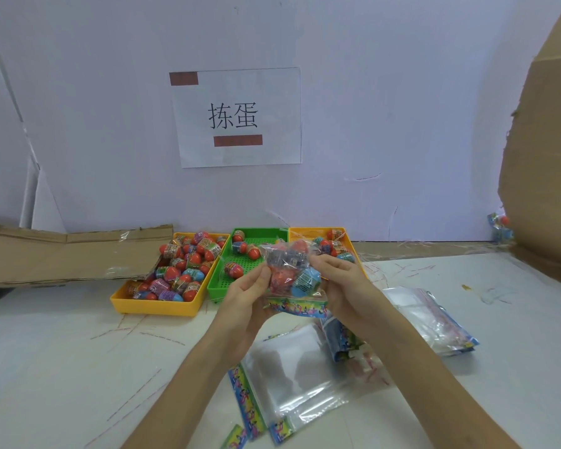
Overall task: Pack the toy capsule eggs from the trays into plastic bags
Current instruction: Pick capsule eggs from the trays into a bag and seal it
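Both hands hold up a clear plastic bag [290, 270] filled with several red and blue capsule eggs, its colourful printed header strip hanging at the bottom. My left hand [246, 294] pinches the bag's left side. My right hand [339, 283] grips its right side. Behind the bag lie three trays: a yellow tray [156, 304] on the left heaped with several eggs, a green tray [217, 286] in the middle with a few eggs, and an orange-yellow tray [308, 231] on the right, partly hidden by the bag.
Empty clear bags [292, 377] with colourful strips lie on the white table below my arms. A further stack of bags [434, 322] sits to the right. Flattened cardboard [62, 254] lies at the left, a cardboard wall [544, 157] stands at the right. A paper sign hangs on the back wall.
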The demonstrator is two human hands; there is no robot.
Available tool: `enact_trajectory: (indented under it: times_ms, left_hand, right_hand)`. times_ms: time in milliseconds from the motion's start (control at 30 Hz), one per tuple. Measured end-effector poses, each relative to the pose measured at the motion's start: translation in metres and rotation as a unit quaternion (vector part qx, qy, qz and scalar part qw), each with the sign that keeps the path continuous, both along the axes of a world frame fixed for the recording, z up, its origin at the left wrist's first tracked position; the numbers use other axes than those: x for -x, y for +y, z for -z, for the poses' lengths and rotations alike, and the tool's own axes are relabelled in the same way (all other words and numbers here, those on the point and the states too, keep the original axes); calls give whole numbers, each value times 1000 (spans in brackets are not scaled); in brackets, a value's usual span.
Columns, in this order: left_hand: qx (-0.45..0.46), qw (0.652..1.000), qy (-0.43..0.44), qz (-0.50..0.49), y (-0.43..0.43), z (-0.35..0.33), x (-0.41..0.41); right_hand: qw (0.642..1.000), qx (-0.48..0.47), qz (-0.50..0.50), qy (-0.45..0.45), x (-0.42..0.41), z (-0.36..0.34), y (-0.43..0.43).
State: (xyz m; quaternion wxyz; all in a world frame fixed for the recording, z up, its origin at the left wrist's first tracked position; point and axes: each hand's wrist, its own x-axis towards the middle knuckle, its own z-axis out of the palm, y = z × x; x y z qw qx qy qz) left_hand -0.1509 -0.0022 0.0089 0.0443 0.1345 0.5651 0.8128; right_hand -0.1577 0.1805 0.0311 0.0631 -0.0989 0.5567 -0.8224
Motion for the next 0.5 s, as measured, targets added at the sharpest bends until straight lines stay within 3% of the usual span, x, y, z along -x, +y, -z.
enact_trajectory:
  times_ms: [233, 500]
  left_hand:
    - [-16, 999, -3, -43, -1, 0, 1]
    - [-1, 997, 16, -72, -1, 0, 0]
  right_hand:
    - [996, -33, 85, 22, 5, 1, -1]
    - [983, -162, 60, 59, 4, 5, 2]
